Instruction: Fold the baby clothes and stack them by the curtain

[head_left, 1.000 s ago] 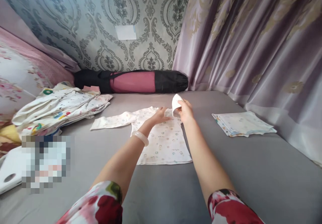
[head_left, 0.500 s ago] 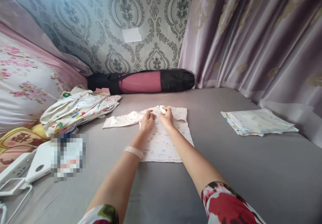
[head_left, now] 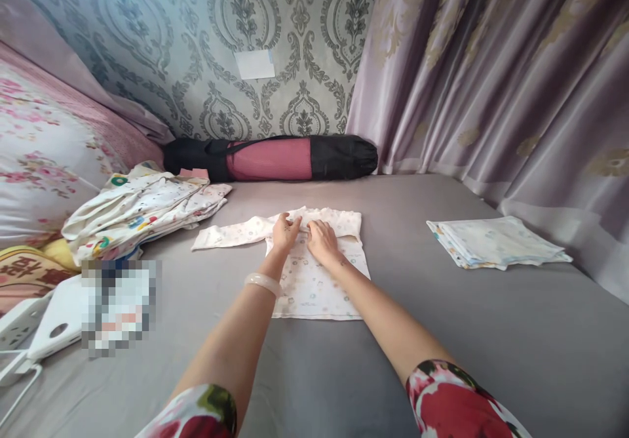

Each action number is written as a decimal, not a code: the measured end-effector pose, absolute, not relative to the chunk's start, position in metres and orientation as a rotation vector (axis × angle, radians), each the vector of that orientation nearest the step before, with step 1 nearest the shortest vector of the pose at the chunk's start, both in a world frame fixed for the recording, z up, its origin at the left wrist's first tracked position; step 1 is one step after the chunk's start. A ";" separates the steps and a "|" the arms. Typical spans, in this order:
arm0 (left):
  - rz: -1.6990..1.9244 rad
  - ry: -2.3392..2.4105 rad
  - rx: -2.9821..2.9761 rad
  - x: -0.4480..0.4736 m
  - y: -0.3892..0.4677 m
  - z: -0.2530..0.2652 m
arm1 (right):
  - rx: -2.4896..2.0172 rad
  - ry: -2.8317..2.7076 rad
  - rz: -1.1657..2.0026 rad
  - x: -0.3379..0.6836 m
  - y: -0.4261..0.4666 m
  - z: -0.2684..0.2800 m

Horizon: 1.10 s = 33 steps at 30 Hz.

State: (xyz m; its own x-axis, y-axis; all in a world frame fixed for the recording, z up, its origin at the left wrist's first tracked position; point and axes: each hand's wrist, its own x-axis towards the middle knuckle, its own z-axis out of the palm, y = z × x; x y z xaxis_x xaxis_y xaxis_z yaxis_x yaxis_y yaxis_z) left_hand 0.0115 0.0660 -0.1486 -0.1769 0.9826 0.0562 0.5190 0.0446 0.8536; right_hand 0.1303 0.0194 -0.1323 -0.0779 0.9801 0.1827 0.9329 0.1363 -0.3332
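Note:
A small white long-sleeved baby shirt [head_left: 314, 294] with a pale print lies on the grey bed sheet in front of me. One sleeve stretches out to the left; the other is folded across the upper chest. My left hand [head_left: 285, 231] rests at the chest near the left shoulder, thumb and forefinger apart. Beside it, my right hand [head_left: 322, 241] has its fingers bent down and closed on the folded sleeve's end, which the hand mostly hides.
A heap of printed clothes [head_left: 147, 212] lies left, by a floral pillow [head_left: 39, 143]. Nearer are a white device [head_left: 66, 313], a power strip [head_left: 19, 323] and a blurred-out item [head_left: 122, 310]. Folded cloths [head_left: 496, 241] lie right. A black and pink rolled bag [head_left: 270, 159] lines the wall.
My right hand has brought the raised white cuff down onto the shirt's chest. My left hand has shifted slightly and its fingers have spread. The view has moved a little.

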 end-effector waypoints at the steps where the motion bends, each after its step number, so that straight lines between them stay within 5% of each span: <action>1: 1.048 1.750 1.519 0.011 0.068 -0.151 | -1.845 -2.083 0.181 0.133 0.018 -0.132; 11: 1.378 1.508 1.500 0.007 0.055 -0.161 | -1.860 -2.032 0.120 0.153 0.012 -0.133; 26: 1.201 1.889 1.808 0.014 0.054 -0.166 | -2.046 -2.098 0.410 0.161 0.016 -0.139; 33: 1.152 1.930 1.839 0.014 0.053 -0.167 | -2.220 -1.925 0.256 0.176 0.021 -0.145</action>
